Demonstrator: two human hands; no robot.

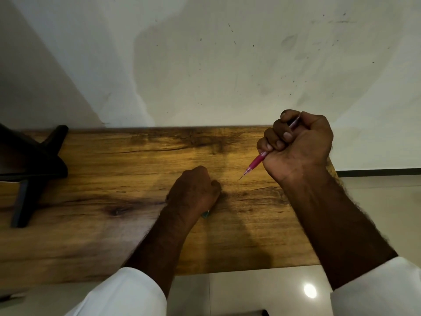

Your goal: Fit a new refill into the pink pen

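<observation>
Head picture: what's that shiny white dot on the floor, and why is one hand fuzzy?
In the head view, the dot is glare, likely a lamp reflected in the glossy floor; the left hand looks smeared, probably motion blur, while the right hand and pen look sharper.

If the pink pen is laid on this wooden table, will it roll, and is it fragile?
The pink pen looks slim and round, so it would probably roll on the smooth table. Its fine tip seems easy to bend.
</observation>
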